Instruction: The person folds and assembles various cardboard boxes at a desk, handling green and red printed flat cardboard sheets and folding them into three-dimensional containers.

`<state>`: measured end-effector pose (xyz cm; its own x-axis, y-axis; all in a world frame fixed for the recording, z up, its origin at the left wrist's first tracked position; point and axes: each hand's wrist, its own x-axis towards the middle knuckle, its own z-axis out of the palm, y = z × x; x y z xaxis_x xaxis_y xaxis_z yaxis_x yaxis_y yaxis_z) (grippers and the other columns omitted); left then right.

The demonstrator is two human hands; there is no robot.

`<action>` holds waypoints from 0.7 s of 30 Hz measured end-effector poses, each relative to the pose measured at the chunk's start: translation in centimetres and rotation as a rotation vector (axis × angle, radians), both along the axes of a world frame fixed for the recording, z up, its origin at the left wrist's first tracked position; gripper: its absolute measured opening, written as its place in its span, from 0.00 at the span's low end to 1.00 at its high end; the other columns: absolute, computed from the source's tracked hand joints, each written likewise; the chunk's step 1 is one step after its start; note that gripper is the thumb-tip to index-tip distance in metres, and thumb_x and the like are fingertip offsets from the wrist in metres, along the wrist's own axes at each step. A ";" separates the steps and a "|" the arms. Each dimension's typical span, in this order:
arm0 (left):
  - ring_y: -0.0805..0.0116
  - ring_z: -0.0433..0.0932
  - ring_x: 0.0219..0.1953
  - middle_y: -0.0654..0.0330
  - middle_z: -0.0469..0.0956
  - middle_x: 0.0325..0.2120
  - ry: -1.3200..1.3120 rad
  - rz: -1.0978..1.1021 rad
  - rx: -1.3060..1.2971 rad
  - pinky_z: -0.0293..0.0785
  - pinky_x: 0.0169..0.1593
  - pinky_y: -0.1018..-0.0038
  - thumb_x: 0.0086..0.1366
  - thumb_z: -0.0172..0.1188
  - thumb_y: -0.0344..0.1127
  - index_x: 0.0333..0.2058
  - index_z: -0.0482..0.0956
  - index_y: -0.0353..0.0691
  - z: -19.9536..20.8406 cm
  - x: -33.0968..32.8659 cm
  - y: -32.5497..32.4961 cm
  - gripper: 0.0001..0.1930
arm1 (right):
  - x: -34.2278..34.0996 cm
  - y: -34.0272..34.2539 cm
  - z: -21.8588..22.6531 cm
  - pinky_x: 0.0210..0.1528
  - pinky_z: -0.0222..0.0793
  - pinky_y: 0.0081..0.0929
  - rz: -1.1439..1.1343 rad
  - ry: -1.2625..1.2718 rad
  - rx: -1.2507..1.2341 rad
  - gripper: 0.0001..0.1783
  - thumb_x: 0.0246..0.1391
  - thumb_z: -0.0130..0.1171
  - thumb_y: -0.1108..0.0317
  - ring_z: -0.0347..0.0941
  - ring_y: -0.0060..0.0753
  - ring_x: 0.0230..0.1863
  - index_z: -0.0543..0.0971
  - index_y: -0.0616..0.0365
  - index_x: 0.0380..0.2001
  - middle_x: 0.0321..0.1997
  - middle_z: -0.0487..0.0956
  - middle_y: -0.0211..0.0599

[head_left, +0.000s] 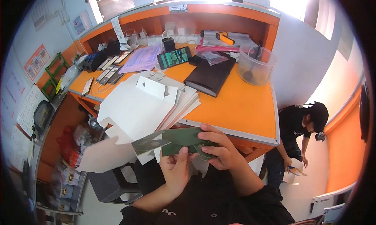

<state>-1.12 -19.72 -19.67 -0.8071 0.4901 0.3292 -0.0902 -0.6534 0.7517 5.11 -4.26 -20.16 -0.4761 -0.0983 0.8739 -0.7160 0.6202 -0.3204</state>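
Close in front of my body, both hands grip a dark green piece of folded card (178, 135) with a printed flap at its left end. My left hand (176, 170) pinches its lower edge, thumb on the near face. Fingers of my right hand (219, 146) wrap over its right end, and a smaller flap shows beneath them. Just beyond lies a stack of flat white cardboard box blanks (135, 98), with tabs and cut edges, overhanging the desk's front edge. Part of the card is hidden behind my fingers.
The orange desk (246, 111) carries a propped phone (174, 58), a dark brown notebook (209, 74), a clear plastic tub (256, 64) and several phones at left. A black stool (111, 184) stands below. At right, another person (299, 127) bends over, handling card.
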 end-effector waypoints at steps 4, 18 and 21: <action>0.68 0.78 0.45 0.56 0.75 0.47 0.030 0.031 -0.034 0.82 0.43 0.72 0.67 0.53 0.26 0.52 0.67 0.36 0.0 0.9 0.9 0.15 | 0.8 -0.1 -1.0 0.66 0.53 0.58 -0.109 0.091 0.005 0.22 0.44 0.66 0.70 0.59 0.60 0.66 0.73 0.57 0.45 0.60 0.68 0.48; 0.73 0.76 0.44 0.59 0.75 0.44 0.239 0.002 -0.116 0.79 0.45 0.74 0.66 0.54 0.23 0.46 0.72 0.32 -0.5 2.2 2.6 0.10 | 3.4 0.1 -3.4 0.66 0.52 0.59 -0.181 0.224 -0.188 0.15 0.46 0.66 0.71 0.64 0.54 0.62 0.77 0.54 0.39 0.53 0.72 0.44; 0.69 0.78 0.40 0.57 0.76 0.43 0.232 0.035 -0.167 0.81 0.37 0.73 0.65 0.55 0.26 0.50 0.70 0.33 -0.6 2.6 2.8 0.14 | 3.4 -0.1 -3.6 0.66 0.52 0.59 -0.212 0.225 -0.200 0.14 0.46 0.65 0.72 0.64 0.54 0.62 0.77 0.54 0.39 0.52 0.72 0.44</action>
<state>1.48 -16.92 -20.23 -0.7370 0.5262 0.4241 0.1174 -0.5183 0.8471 8.52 -4.36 -23.71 -0.2615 0.1652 0.9510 -0.6445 0.7035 -0.2995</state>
